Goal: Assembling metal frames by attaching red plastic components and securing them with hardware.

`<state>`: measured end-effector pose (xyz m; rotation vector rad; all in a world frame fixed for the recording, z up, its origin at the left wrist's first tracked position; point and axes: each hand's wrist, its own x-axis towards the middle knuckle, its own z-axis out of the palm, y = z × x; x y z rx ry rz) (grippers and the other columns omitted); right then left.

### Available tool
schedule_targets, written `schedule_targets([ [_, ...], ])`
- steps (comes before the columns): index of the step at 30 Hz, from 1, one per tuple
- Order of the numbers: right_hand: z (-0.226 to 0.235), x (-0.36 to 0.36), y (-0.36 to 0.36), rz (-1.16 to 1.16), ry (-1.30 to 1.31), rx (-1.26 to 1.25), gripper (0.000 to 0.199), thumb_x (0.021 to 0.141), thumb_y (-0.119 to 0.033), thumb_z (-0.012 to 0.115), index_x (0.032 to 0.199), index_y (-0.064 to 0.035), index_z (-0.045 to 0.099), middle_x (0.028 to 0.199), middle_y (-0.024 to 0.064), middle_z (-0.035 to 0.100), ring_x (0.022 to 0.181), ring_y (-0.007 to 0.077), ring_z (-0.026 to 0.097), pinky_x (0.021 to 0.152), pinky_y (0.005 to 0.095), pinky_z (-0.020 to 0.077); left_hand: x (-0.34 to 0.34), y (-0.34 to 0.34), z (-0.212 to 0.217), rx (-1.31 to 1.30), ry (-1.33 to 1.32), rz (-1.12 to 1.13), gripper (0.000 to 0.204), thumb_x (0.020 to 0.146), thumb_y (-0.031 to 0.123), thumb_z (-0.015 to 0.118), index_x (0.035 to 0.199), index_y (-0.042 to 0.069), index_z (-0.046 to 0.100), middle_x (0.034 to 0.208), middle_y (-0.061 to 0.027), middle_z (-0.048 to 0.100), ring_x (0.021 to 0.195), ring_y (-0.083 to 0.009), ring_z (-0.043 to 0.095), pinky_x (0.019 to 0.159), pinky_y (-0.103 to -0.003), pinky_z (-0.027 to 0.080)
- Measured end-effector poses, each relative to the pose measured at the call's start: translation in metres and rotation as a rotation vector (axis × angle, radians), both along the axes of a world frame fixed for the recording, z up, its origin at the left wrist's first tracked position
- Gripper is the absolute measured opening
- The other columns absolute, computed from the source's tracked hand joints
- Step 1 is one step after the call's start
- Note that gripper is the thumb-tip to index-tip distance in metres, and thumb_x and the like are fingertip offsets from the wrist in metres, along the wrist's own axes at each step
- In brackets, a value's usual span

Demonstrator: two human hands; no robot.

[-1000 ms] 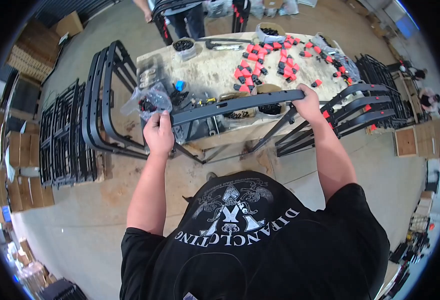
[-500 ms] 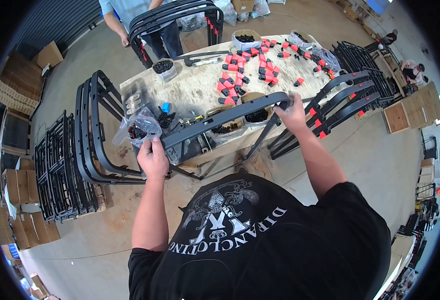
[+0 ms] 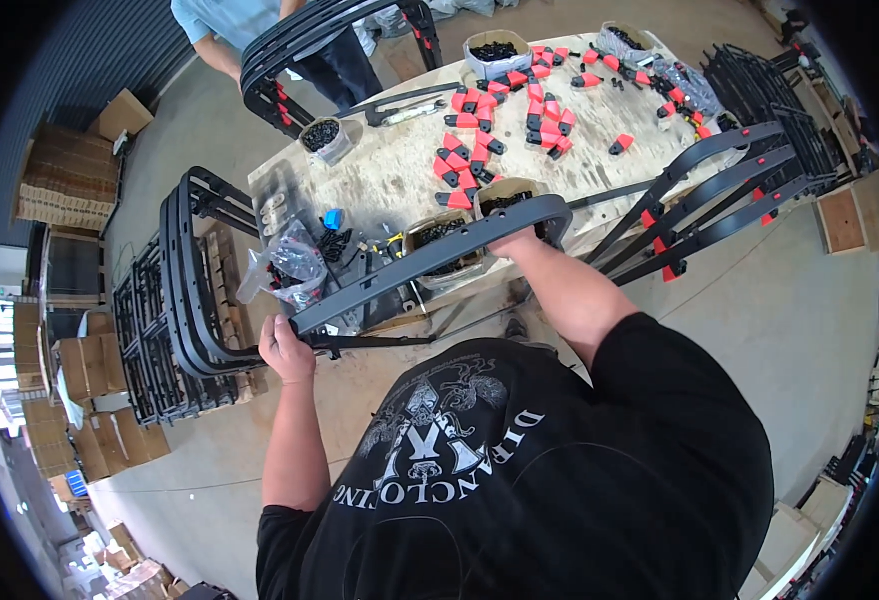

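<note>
Left grip (image 3: 288, 352) clamped on black frame (image 3: 410, 267); right grip (image 3: 517, 244), closure unclear, near box (image 3: 508, 184) of black parts (image 3: 501, 203)

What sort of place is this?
Likely an assembly workshop: a black frame held up at a wooden workbench, red-and-black pieces strewn on it, stacked cardboard at left.

"What lies on the table (image 3: 385, 185)?"

"Plastic pieces (image 3: 550, 112) spread from the middle toward the far right. A plastic bag (image 3: 298, 265) sits at the near left, and one tub (image 3: 497, 70) stands at the far edge."

"And around it?"

"Upright frames (image 3: 173, 270) stand at the left end, tilted frames (image 3: 705, 148) at the right. The nearest frame (image 3: 400, 272) runs along the near edge; a co-worker (image 3: 225, 25) is beyond the far left."
</note>
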<state>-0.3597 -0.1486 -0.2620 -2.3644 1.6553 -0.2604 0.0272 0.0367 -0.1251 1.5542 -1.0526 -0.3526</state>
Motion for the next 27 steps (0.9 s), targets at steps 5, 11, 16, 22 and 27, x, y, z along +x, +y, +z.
schedule_targets([
  [5, 0.011, 0.002, -0.028, 0.174, 0.071, 0.253, 0.025, 0.084, -0.027, 0.06, 0.093, -0.0091, 0.076, 0.098, 0.0172, 0.074, 0.09, 0.0358, 0.072, 0.08, 0.0442, 0.0587, -0.003, 0.003, 0.004, -0.012, -0.123, 0.029, 0.031, 0.099, 0.016, 0.049, 0.071, 0.003, 0.049, 0.067, 0.0029, 0.04, 0.066, -0.0078, 0.034, 0.058, -0.029, 0.029],
  [11, -0.024, 0.0, -0.036, 0.349, 0.219, 0.18, 0.023, 0.084, -0.025, 0.06, 0.093, -0.0115, 0.076, 0.093, 0.0172, 0.074, 0.085, 0.0352, 0.072, 0.077, 0.0451, 0.0591, -0.01, -0.001, 0.011, -0.01, -0.114, 0.02, 0.032, 0.099, 0.019, 0.051, 0.072, 0.003, 0.05, 0.065, 0.0033, 0.039, 0.064, -0.0073, 0.033, 0.056, -0.029, 0.028],
  [16, -0.018, -0.003, -0.026, 0.337, 0.219, 0.209, 0.027, 0.09, -0.022, 0.053, 0.1, -0.0076, 0.073, 0.102, 0.0192, 0.072, 0.095, 0.0377, 0.069, 0.083, 0.048, 0.0555, -0.006, 0.001, 0.006, -0.03, -0.094, 0.001, 0.032, 0.1, 0.02, 0.049, 0.075, 0.0, 0.054, 0.067, 0.0009, 0.041, 0.065, -0.0091, 0.035, 0.057, -0.03, 0.029],
  [22, 0.016, 0.002, -0.01, 0.111, 0.128, 0.254, 0.03, 0.09, -0.016, 0.051, 0.107, -0.0038, 0.072, 0.112, 0.0212, 0.071, 0.107, 0.0373, 0.066, 0.092, 0.047, 0.0521, -0.001, 0.007, 0.0, -0.028, -0.149, 0.016, 0.032, 0.1, 0.02, 0.049, 0.075, 0.0, 0.055, 0.067, 0.0014, 0.041, 0.065, -0.0088, 0.035, 0.057, -0.029, 0.029],
  [27, -0.036, -0.026, -0.006, 0.083, 0.124, 0.183, 0.032, 0.09, -0.017, 0.053, 0.113, -0.0059, 0.072, 0.118, 0.0192, 0.07, 0.11, 0.0362, 0.065, 0.096, 0.0459, 0.051, -0.005, -0.003, 0.003, -0.079, -0.143, -0.029, 0.033, 0.101, 0.02, 0.049, 0.075, 0.001, 0.054, 0.066, 0.002, 0.039, 0.064, -0.0086, 0.034, 0.056, -0.03, 0.028],
])
